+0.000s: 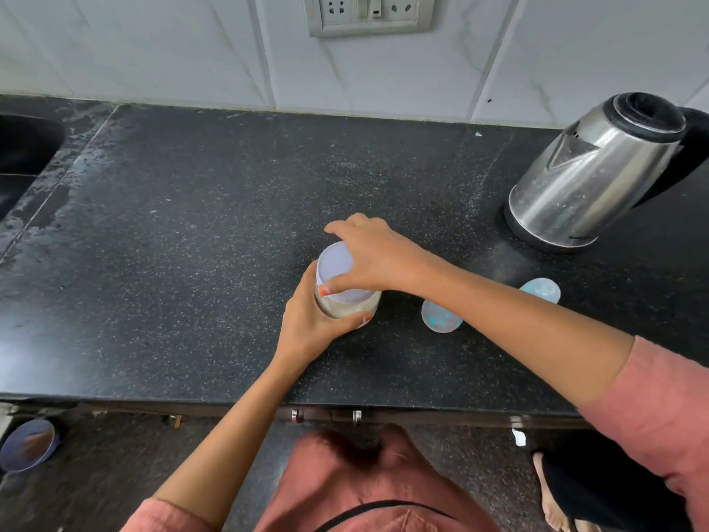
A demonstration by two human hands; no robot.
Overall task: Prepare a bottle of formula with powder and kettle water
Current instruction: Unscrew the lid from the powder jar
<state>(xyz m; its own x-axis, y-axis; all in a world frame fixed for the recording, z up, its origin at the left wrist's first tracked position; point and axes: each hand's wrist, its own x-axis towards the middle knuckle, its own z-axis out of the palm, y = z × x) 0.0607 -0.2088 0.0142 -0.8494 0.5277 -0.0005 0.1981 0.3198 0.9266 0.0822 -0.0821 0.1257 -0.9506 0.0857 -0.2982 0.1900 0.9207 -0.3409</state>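
Early stage, I judge: the left hand [310, 320] grips the powder jar [339, 307] mid-bench [192, 224]; the right hand [378, 257] clasps its lid [335, 263]; the likely bottle [441, 316] waits beside; the kettle [591, 174] stands apart; scooping and pouring remain.

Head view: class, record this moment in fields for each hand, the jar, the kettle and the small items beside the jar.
left hand: grips the jar round its side
right hand: grips the white lid from above
jar: upright, pale powder inside, lid on top
kettle: steel, upright on the counter, right rear, untouched
small items: nearer piece and farther piece, translucent bluish, right of the jar, apart from it
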